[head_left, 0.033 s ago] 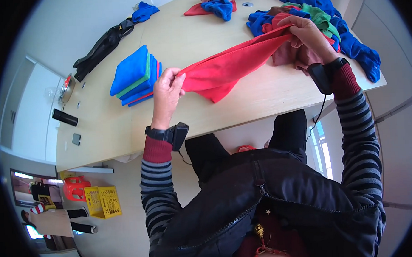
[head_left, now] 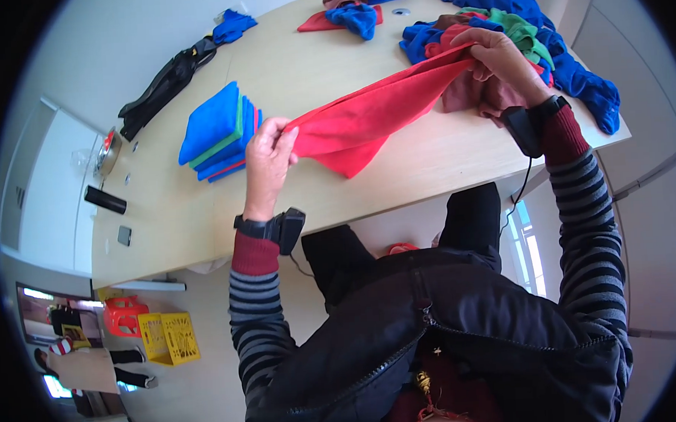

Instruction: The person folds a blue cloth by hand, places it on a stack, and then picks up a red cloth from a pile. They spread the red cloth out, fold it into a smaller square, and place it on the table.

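Note:
A red cloth point(head_left: 364, 123) is stretched above the table between my two hands. My left hand point(head_left: 271, 150) pinches its left end between thumb and fingers. At the far right end, my right hand point(head_left: 497, 57) grips the upper edge of the cloth. It is doubled over along the top, and a loose corner hangs down in the middle. Left of my left hand stands a stack of folded cloths point(head_left: 212, 126), mostly blue with green and red layers. Behind my right hand lies a heap of crumpled cloths point(head_left: 522, 31) in blue, green, red and brown.
The pale wooden table point(head_left: 180, 225) has its near edge at my knees. At its back are a few loose cloths point(head_left: 356, 18) and a long black bag point(head_left: 168, 89). A black cylinder point(head_left: 105, 199) and a phone point(head_left: 125, 235) lie at left. Yellow crates point(head_left: 168, 339) stand on the floor.
The view has shifted slightly. The hanging corner of the red cloth sits a little lower; both hands keep their hold.

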A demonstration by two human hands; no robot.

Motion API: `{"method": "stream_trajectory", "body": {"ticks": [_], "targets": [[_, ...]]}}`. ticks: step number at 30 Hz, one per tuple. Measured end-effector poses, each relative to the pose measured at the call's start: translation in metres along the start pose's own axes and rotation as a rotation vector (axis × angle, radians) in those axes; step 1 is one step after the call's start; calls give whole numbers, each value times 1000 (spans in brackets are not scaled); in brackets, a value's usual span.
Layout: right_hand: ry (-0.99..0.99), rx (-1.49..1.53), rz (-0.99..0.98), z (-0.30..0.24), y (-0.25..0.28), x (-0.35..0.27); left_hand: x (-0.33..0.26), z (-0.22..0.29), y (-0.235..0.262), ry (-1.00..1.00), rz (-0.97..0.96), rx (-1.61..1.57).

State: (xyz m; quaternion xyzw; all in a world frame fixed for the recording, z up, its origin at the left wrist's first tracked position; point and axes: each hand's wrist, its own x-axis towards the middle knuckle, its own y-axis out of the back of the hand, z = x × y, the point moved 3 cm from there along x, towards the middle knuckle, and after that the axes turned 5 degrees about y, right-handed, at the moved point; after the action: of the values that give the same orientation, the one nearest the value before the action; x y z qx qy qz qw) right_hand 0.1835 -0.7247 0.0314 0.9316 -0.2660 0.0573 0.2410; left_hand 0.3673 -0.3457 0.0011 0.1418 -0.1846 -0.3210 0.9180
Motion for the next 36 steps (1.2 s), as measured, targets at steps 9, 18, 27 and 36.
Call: {"method": "stream_trajectory", "body": {"ticks": [9,18,27,36], "targets": [[314,-164,54,-69,35,3,12,69,13,-158,151,-2],[134,126,-29,-72,4,88,48,66,49,-259,315,125],[266,-82,-176,4,-55,87,-42,26,-21,-447,187,530],[221,59,-436,44,-147,-58,-81,-64,-110,-190,-33,442]]}}
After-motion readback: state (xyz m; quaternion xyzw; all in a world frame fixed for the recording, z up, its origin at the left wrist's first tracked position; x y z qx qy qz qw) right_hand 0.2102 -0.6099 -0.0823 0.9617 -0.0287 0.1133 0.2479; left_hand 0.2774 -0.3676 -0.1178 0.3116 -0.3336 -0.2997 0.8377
